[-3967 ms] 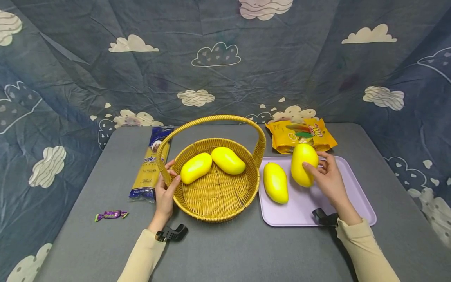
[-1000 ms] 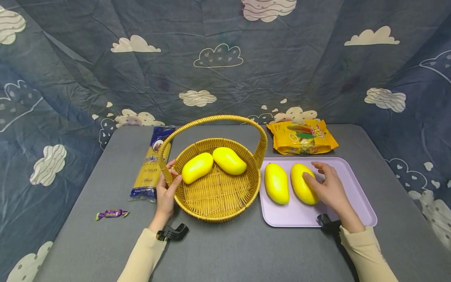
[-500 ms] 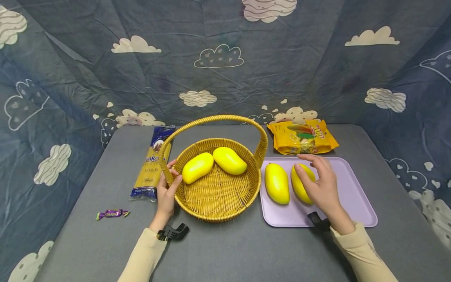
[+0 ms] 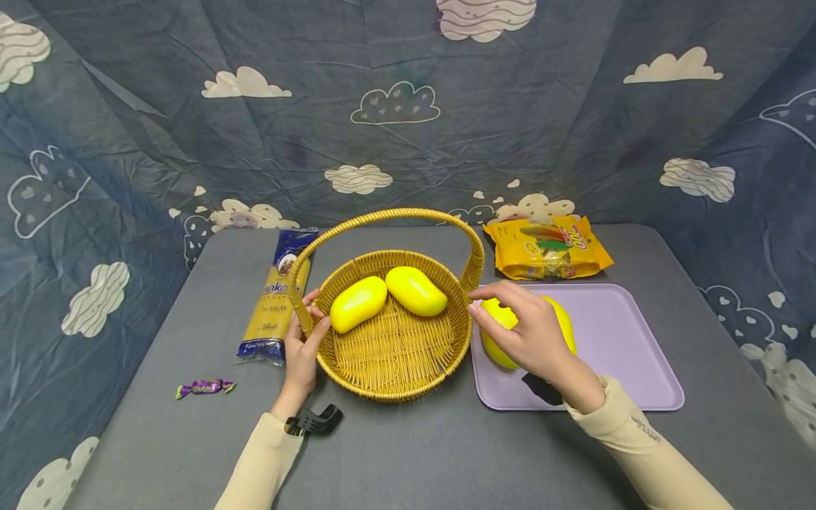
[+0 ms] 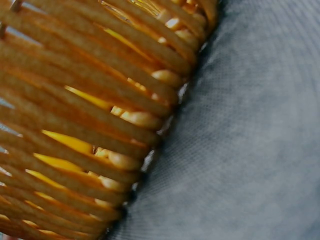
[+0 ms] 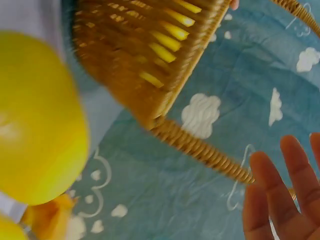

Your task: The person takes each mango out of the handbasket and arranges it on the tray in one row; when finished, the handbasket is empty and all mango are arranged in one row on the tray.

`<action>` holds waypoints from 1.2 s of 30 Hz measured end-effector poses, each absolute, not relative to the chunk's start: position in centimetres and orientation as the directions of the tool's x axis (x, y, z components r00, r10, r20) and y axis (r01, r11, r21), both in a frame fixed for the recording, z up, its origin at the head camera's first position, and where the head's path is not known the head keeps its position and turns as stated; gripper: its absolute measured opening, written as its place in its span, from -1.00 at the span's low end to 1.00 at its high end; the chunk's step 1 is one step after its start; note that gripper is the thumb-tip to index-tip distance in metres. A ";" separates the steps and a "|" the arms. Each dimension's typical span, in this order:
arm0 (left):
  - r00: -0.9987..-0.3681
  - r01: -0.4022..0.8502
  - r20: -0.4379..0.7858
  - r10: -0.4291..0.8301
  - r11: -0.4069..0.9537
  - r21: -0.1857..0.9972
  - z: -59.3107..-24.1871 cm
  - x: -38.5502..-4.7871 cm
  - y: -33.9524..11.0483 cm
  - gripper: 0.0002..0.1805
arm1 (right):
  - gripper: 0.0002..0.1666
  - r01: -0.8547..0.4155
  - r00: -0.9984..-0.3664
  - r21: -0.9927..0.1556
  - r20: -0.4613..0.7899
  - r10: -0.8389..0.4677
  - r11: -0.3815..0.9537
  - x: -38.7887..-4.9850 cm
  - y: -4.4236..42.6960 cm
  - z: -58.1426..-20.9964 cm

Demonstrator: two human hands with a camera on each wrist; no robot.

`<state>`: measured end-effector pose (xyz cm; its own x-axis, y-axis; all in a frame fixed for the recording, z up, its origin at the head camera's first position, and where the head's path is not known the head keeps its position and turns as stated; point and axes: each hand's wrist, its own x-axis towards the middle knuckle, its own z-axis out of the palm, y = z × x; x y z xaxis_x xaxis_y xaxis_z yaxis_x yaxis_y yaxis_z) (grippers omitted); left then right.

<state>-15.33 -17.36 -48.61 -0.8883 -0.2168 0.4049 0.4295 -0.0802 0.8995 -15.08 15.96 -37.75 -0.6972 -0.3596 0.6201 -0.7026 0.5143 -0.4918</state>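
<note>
My left hand (image 4: 301,358) holds the left side of a woven wicker basket (image 4: 395,389) near the foot of its tall handle, thumb at the rim. Two yellow mangoes (image 4: 358,304) lie in the basket. Over the lilac tray (image 4: 637,372) my right hand (image 4: 529,329) holds nothing; its fingertips are near the basket's right rim. Under that hand, partly hidden, two more mangoes (image 4: 564,322) rest on the tray. In the right wrist view, straight fingers (image 6: 292,185) show beside the basket handle (image 6: 205,152). Wicker weave (image 5: 90,100) fills much of the left wrist view.
A yellow snack bag (image 4: 548,248) lies behind the tray. Left of the basket is a blue-and-yellow pasta packet (image 4: 268,312), partly behind the handle. A purple wrapped candy (image 4: 205,387) sits at the grey table's left. Cloud-patterned cloth (image 4: 395,42) hangs behind.
My right hand has set a mango down on the tray, let go, and moved left over the mangoes toward the basket. The left hand stays on the basket.
</note>
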 end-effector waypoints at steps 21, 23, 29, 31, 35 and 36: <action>-0.883 0.438 0.414 -0.222 -0.072 0.896 -48.9 -15.4 -17.3 -0.75 | -0.53 -0.629 -0.756 -0.459 0.174 -0.631 0.628 -18.7 9.3 -36.0; -0.883 0.438 0.413 -0.222 -0.072 0.896 -49.0 -15.4 -17.3 -0.75 | -0.50 -0.615 -0.762 -0.459 0.134 -0.634 0.642 -19.3 9.0 -36.2; -0.884 0.438 0.414 -0.217 -0.077 0.896 -48.8 -15.4 -17.3 -0.76 | -0.48 -0.557 -0.781 -0.514 0.055 -0.623 0.652 -21.1 8.3 -36.8; -0.888 0.430 0.406 -0.215 -0.077 0.899 -48.8 -15.4 -17.3 -0.75 | -0.51 -0.519 -0.798 -0.548 0.034 -0.602 0.656 -21.6 8.1 -37.0; -0.894 0.419 0.397 -0.209 -0.075 0.905 -48.5 -15.3 -17.3 -0.72 | -0.53 -0.458 -0.825 -0.592 0.006 -0.565 0.663 -22.2 7.6 -37.1; -0.893 0.421 0.399 -0.208 -0.073 0.904 -48.3 -15.2 -17.3 -0.72 | -0.52 -0.454 -0.826 -0.595 0.003 -0.563 0.663 -22.4 7.4 -37.1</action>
<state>-15.21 -17.28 -48.27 -0.8932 -0.2078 0.3987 0.4207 -0.0734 0.9043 -22.38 7.42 -37.13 -0.8264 -0.5631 0.0029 -0.4540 0.6632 -0.5950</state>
